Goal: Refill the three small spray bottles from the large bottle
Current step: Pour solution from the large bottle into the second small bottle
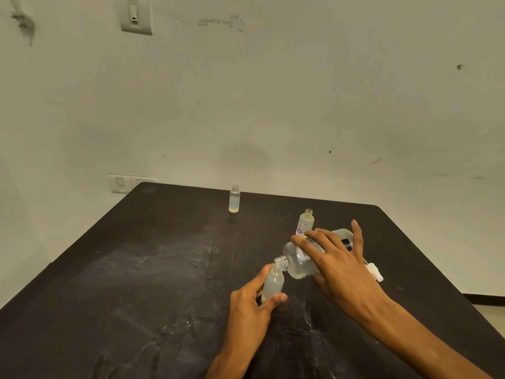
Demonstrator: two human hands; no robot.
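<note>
- In the head view, our right hand [337,265] hid most of the big bottle [299,265]; only its neck, shoulder and part of the far end showed.
- We could not tell whether liquid was passing from the big bottle's mouth.
- A white sprayer top [375,272] lay just past our right wrist, partly covered, with too little showing to count any others.
- We counted three small bottles, all uncapped, and one big bottle.
- Our left hand [252,302] gripped the near small bottle [273,284], fingers and thumb curled round its lower half; it stood tilted, its mouth touching the big bottle's neck.
- Our right hand held the big bottle tipped on its side, fingers spread across its label, thumb beneath.
- The second small bottle [306,221] stood upright just behind the big one, its base hidden by our fingers; its contents were unclear.
- The third small bottle [234,199] stood upright near the far edge of the dark table [136,269], well apart, with a thin yellowish layer at its bottom.
- The near bottle looked cloudy; we could not judge its level.
</note>
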